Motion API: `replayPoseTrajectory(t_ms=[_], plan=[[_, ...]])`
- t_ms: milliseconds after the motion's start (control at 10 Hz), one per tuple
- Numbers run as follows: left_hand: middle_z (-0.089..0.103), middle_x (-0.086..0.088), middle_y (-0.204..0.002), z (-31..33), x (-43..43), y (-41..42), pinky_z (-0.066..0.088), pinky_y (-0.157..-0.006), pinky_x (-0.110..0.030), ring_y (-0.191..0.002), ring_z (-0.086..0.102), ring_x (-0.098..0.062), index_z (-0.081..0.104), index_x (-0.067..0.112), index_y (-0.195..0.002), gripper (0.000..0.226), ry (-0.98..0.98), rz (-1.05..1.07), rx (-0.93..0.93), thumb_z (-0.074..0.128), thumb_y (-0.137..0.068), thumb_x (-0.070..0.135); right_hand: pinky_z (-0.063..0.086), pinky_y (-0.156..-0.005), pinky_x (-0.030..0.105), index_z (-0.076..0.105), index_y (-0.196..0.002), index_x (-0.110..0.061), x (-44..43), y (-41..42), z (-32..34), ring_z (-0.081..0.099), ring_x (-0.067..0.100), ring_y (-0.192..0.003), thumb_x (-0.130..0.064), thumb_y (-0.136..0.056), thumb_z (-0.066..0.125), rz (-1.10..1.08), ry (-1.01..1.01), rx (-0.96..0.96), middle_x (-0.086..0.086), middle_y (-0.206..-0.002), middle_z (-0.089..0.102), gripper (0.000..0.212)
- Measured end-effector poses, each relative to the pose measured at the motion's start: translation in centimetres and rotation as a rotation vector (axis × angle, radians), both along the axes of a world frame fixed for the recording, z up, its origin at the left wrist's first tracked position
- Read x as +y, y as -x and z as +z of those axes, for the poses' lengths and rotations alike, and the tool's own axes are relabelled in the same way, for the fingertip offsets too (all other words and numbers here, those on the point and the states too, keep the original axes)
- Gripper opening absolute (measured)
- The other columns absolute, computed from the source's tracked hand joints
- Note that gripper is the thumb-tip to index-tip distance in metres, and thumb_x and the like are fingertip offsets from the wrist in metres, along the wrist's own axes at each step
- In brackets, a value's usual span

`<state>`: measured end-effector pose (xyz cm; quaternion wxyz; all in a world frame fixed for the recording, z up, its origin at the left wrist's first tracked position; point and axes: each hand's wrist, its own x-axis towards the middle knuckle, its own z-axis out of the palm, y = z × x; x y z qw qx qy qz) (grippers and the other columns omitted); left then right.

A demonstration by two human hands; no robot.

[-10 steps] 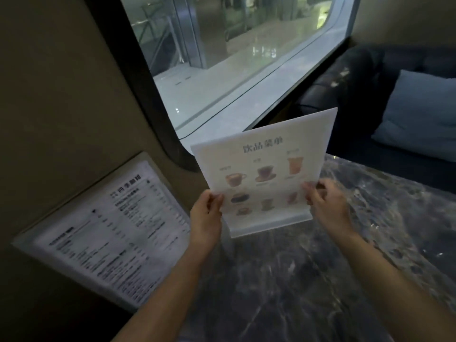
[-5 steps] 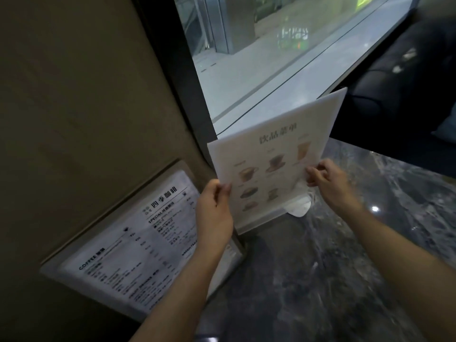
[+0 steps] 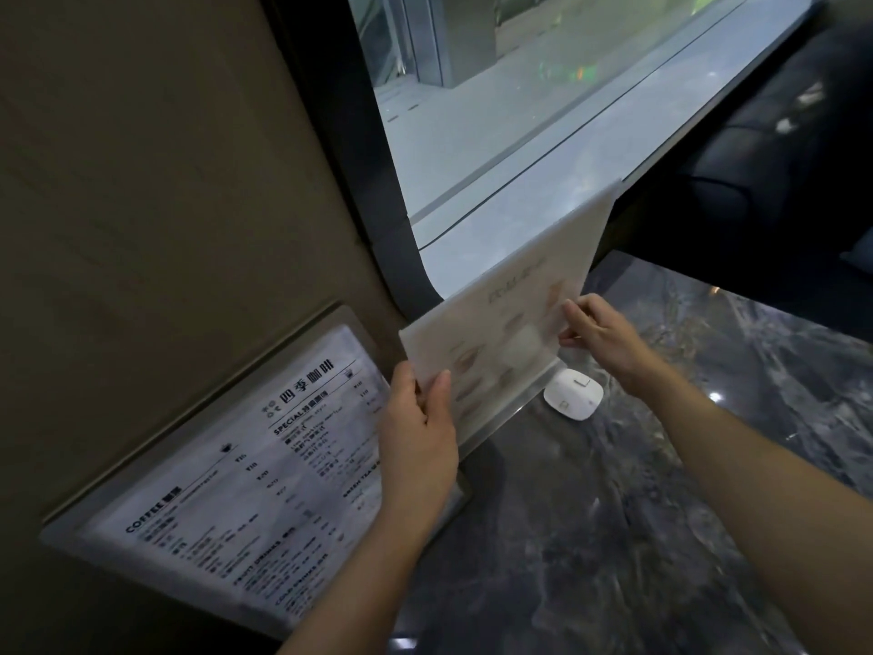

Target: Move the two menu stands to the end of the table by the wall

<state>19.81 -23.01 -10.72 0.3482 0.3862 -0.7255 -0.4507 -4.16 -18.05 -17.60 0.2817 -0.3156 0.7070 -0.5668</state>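
Note:
A clear acrylic menu stand with pictures of drinks [image 3: 510, 323] stands at the wall end of the dark marble table [image 3: 614, 536], below the window, with its base on the tabletop. My left hand [image 3: 418, 437] grips its left edge and my right hand [image 3: 600, 335] pinches its right edge. A second menu stand, with black coffee-list print [image 3: 245, 470], leans against the beige wall to the left, just beside the first. My left forearm hides its lower right corner.
A small white square device [image 3: 573, 394] lies on the table right by the drinks stand's base. A large window [image 3: 543, 111] with a dark frame rises behind. A dark sofa [image 3: 779, 158] is at the far right.
The drinks menu stand has gone left and down towards the wall and now touches the table. It has also turned more edge-on. The white device has come into view.

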Motion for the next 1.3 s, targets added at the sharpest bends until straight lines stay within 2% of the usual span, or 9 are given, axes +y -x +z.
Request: replayPoseTrajectory(t_ms=[200,300,400,500,800,1000,1100,1200,1300], plan=[[0.057,0.009,-0.08,1.1,-0.2,-0.2,0.047,-0.056,-0.023,-0.069,0.055,-0.007,0.044,0.042,-0.081,0.016,0.16,0.068,0.04,0.043,-0.093,0.032,0.052,-0.08,0.039,0.049,-0.083,-0.025,-0.8,0.9,0.0,0.059,0.017,-0.08,-0.048,-0.087,0.042,0.051,-0.059,0.036,-0.002,-0.084,0.054,0.024],[0.057,0.024,-0.084,1.9,-0.8,-0.3,0.054,-0.065,-0.028,-0.075,0.056,-0.003,0.045,0.047,-0.083,0.013,0.17,0.097,0.081,0.041,-0.091,0.037,0.053,-0.079,0.037,0.05,-0.083,-0.028,-1.4,1.0,0.0,0.059,0.018,-0.082,-0.053,-0.085,0.043,0.058,-0.068,0.032,-0.004,-0.084,0.054,0.026],[0.057,0.032,-0.081,2.2,-1.1,-0.5,0.057,-0.074,-0.044,-0.08,0.056,-0.005,0.047,0.048,-0.082,0.009,0.171,0.101,0.099,0.039,-0.084,0.046,0.053,-0.082,0.041,0.05,-0.083,-0.029,-1.9,0.9,-0.2,0.059,0.018,-0.08,-0.053,-0.085,0.043,0.045,-0.057,0.006,-0.004,-0.083,0.054,0.025],[0.058,0.034,-0.087,2.2,-1.1,-0.4,0.057,-0.077,-0.044,-0.088,0.058,-0.005,0.048,0.048,-0.084,0.009,0.197,0.081,0.104,0.04,-0.084,0.046,0.051,-0.084,0.045,0.049,-0.085,-0.028,-1.9,0.8,-0.5,0.057,0.019,-0.082,-0.053,-0.085,0.043,0.056,-0.052,-0.014,-0.002,-0.084,0.053,0.026],[0.058,0.031,-0.087,1.9,-1.3,-0.3,0.056,-0.077,-0.038,-0.09,0.059,-0.004,0.048,0.047,-0.086,0.008,0.231,0.088,0.105,0.042,-0.087,0.042,0.052,-0.079,0.036,0.05,-0.104,-0.021,-1.7,0.4,-0.4,0.057,0.018,-0.085,-0.046,-0.088,0.045,0.077,-0.063,-0.031,-0.003,-0.093,0.057,0.03],[0.057,0.023,-0.092,1.5,-1.6,-0.3,0.055,-0.073,-0.027,-0.09,0.059,-0.001,0.047,0.041,-0.093,0.013,0.274,0.096,0.104,0.047,-0.092,0.028,0.045,-0.051,0.005,0.048,-0.114,-0.019,-1.5,0.1,0.2,0.062,-0.006,-0.075,-0.045,-0.087,0.048,0.074,-0.055,-0.027,-0.012,-0.098,0.058,0.038],[0.054,0.025,-0.092,1.6,-1.5,-0.3,0.048,-0.067,-0.006,-0.089,0.057,0.01,0.044,0.039,-0.099,0.02,0.293,0.118,0.126,0.05,-0.091,0.022,0.043,-0.05,0.003,0.047,-0.119,-0.019,-1.4,0.0,0.2,0.06,-0.013,-0.074,-0.044,-0.086,0.049,0.082,-0.059,-0.014,-0.016,-0.099,0.057,0.041],[0.052,0.023,-0.096,1.9,-1.3,-0.4,0.043,-0.067,0.0,-0.092,0.054,0.013,0.042,0.036,-0.103,0.024,0.291,0.15,0.173,0.053,-0.09,0.018,0.044,-0.054,0.008,0.046,-0.122,-0.021,-1.1,-0.2,1.0,0.058,-0.004,-0.082,-0.047,-0.085,0.049,0.065,-0.106,0.052,-0.013,-0.103,0.057,0.046],[0.051,0.023,-0.1,2.5,-1.3,-0.6,0.047,-0.073,-0.005,-0.095,0.054,0.009,0.041,0.036,-0.106,0.025,0.327,0.162,0.185,0.052,-0.09,0.02,0.041,-0.062,0.014,0.045,-0.124,-0.022,-0.9,-0.3,1.6,0.054,-0.002,-0.086,-0.049,-0.084,0.05,0.018,-0.14,0.186,-0.007,-0.111,0.055,0.049]])
